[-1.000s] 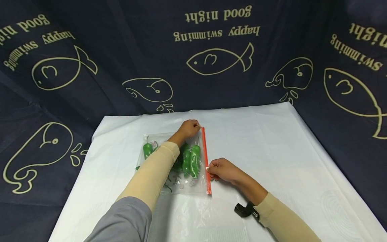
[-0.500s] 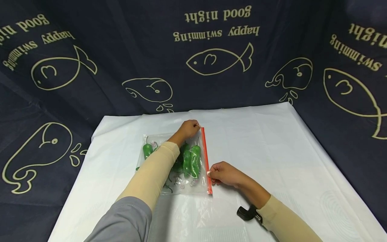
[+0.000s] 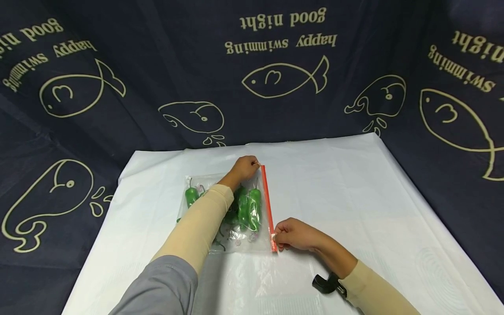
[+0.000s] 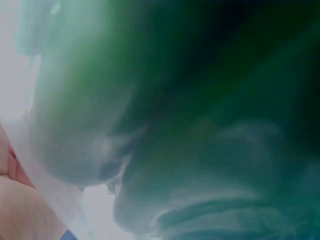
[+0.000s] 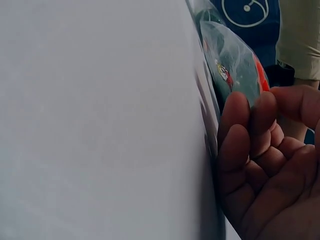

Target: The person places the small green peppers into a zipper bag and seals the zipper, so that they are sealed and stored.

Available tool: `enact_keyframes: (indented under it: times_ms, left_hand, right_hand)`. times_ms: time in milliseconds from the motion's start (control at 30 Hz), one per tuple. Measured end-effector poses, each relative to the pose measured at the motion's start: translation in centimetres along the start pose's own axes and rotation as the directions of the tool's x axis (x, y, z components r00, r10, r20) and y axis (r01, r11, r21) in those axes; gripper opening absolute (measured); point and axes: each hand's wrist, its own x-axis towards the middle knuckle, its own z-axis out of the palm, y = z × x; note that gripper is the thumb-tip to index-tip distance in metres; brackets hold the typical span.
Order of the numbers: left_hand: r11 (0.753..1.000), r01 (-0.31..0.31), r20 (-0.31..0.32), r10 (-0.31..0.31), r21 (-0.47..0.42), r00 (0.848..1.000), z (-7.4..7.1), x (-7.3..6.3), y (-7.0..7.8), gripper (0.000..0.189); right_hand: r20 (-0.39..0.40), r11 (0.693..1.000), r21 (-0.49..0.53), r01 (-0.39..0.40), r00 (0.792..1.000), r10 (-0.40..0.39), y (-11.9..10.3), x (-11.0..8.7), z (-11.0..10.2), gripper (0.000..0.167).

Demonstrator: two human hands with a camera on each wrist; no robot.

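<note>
A clear zip bag (image 3: 252, 247) with several green peppers (image 3: 255, 212) inside lies flat on the white table. Its red zip strip (image 3: 267, 197) runs along the right side. At the far end of the strip my left hand (image 3: 245, 167) pinches the bag's corner, the forearm crossing over the bag and hiding part of the peppers. My right hand (image 3: 296, 235) pinches the small white slider (image 3: 273, 237) near the strip's near end. In the right wrist view, curled fingers (image 5: 262, 112) meet the bag's red edge (image 5: 261, 75). Blurred green peppers (image 4: 90, 125) fill the left wrist view.
A white cloth (image 3: 334, 183) covers the table. A dark blue curtain (image 3: 181, 57) with fish and whale drawings stands behind it and along both sides. A black wrist camera mount (image 3: 327, 284) sits on the right forearm.
My right hand has slid the white slider along the red strip towards the near end. My left hand has stayed at the far corner.
</note>
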Motion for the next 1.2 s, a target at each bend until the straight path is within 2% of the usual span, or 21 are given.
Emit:
enact_keyframes:
  times_ms: [200,433,567,800,933,1067,1200]
  left_hand:
    - [1.0,0.008,0.003,-0.008,0.004,1.0,0.1,-0.1,0.1,0.023]
    - [1.0,0.011,0.003,-0.011,0.002,1.0,0.0,-0.2,0.3,0.024]
    - [1.0,0.011,-0.002,-0.011,0.006,1.0,0.0,-0.2,0.2,0.023]
    - [0.993,0.054,-0.011,-0.053,0.109,0.999,-0.6,0.0,-0.2,0.025]
    - [0.996,0.018,0.044,-0.022,0.088,0.999,-1.5,-0.2,0.0,0.023]
    - [0.998,-0.024,0.091,0.018,0.062,0.996,-2.6,-1.0,0.4,0.022]
    - [0.991,-0.109,0.108,0.101,0.073,0.989,-3.6,-2.0,0.3,0.019]
  right_hand:
    - [0.048,1.0,-0.022,0.014,0.999,-0.013,0.0,-0.4,0.1,0.019]
    - [0.105,1.0,0.0,0.024,0.994,-0.024,-0.2,-0.8,-0.1,0.029]
    - [0.116,1.0,-0.003,0.021,0.993,-0.02,-0.2,-0.8,-0.3,0.027]
    - [0.095,1.0,-0.025,0.018,0.995,-0.016,-0.2,-0.6,-0.4,0.022]
    - [0.094,0.999,-0.04,0.021,0.995,-0.018,-0.1,-0.7,-0.5,0.024]
    - [0.082,0.999,-0.047,0.016,0.997,-0.012,-0.1,-0.8,-0.5,0.022]
    - [0.053,0.997,-0.082,0.001,0.999,0.003,-0.2,-1.3,-0.9,0.018]
